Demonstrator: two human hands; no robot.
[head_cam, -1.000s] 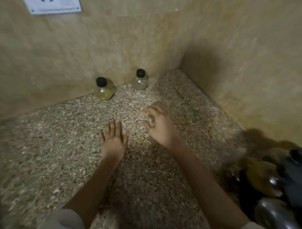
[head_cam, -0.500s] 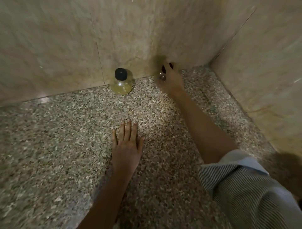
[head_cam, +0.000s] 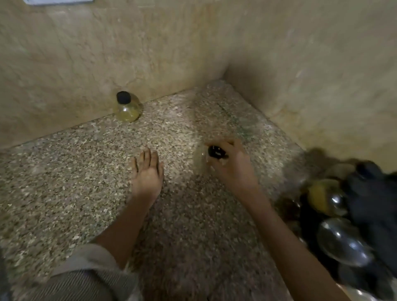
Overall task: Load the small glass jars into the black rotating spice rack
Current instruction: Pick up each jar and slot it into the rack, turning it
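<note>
My right hand (head_cam: pixel 234 165) is closed around a small clear glass jar (head_cam: pixel 200 158) with a black lid, held just above the speckled granite counter (head_cam: pixel 75 182). A second jar (head_cam: pixel 127 107) with a black lid and yellowish contents stands against the back wall. My left hand (head_cam: pixel 147 171) lies flat on the counter, fingers spread, holding nothing. The black spice rack (head_cam: pixel 369 199) sits at the right edge, blurred, with several jars in it.
Beige stone walls meet in a corner (head_cam: pixel 223 73) behind the counter. A white plate (head_cam: pixel 58 1) is fixed at the top of the back wall. My striped sleeve (head_cam: pixel 86 277) shows at the bottom left.
My right hand reached to the jar at the back wall, gripped it, and has drawn it back toward the right. The left hand stayed flat on the counter.
</note>
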